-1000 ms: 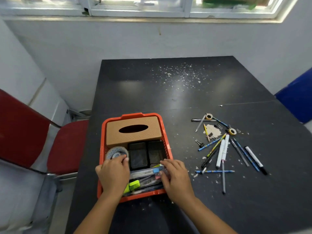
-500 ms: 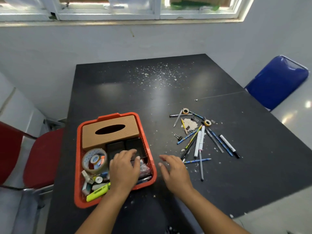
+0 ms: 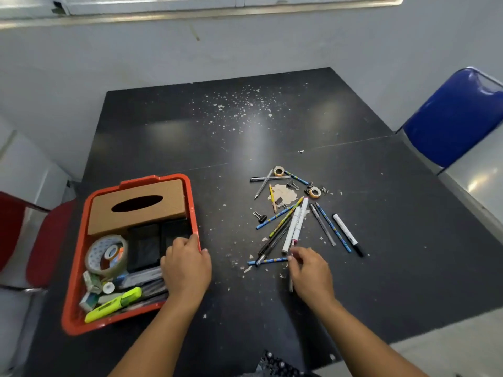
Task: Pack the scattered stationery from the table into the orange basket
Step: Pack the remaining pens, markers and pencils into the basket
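We see soft daylight falling from the window (image 3: 163,4) above, leaving pale glare patches on the dark counter (image 3: 253,131) and a bright sheen on the blue chair (image 3: 457,115). Wide-angle distortion bends the edges; shadows stay faint, and focus is slightly soft.

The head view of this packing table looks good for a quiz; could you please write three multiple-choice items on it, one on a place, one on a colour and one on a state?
1. Where is the tissue box?
A. Far end of the orange basket
B. On the blue chair
C. Among the loose pens

2. What colour is the highlighter in the basket?
A. Pink
B. Yellow-green
C. Blue

3. What is the left hand doing?
A. Lifting a tape roll
B. Lying flat on the table
C. Holding the basket's right rim

Answers: 1 A, it fills the basket's far end; 2 B, its body is bright yellow-green; 3 C, its fingers curl over that rim.
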`<state>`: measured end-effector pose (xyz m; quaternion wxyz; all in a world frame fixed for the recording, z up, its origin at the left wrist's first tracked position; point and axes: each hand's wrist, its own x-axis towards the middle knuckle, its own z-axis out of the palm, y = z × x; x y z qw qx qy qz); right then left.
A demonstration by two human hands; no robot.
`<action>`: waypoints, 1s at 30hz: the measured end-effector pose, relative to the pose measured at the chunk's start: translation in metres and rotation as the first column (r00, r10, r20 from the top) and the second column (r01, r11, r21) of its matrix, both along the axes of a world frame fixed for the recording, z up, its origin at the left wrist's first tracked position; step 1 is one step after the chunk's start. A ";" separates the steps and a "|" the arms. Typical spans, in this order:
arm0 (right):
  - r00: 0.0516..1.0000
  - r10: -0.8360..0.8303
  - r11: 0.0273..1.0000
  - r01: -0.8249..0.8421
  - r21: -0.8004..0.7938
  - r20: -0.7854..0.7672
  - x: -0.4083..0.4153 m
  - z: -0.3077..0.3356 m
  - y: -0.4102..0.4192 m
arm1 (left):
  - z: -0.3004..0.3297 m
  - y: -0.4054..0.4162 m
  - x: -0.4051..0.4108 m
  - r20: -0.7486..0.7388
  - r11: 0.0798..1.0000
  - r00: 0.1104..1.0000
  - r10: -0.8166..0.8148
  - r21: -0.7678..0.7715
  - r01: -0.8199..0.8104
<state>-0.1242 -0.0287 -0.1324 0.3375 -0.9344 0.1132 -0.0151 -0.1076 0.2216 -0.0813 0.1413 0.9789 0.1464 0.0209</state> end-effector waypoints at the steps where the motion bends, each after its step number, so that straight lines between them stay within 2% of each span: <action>1: 1.000 0.010 1.000 -0.010 -0.003 -0.011 0.001 -0.002 -0.003 | 0.000 -0.003 0.000 0.002 1.000 1.000 0.004 -0.005 -0.004; 6: 0.997 0.051 0.999 -0.051 0.007 -0.053 0.014 -0.008 -0.022 | 0.000 -0.016 0.002 -0.009 0.991 0.996 0.089 -0.095 -0.090; 15: 0.994 0.086 0.996 -0.085 0.010 -0.066 0.045 -0.004 -0.056 | 0.001 -0.034 0.010 -0.061 0.979 0.981 0.182 -0.084 -0.187; 30: 0.988 0.130 0.991 -0.127 0.042 -0.086 0.040 -0.009 -0.069 | 0.002 -0.107 0.018 -0.083 0.984 0.996 0.028 -0.175 -0.043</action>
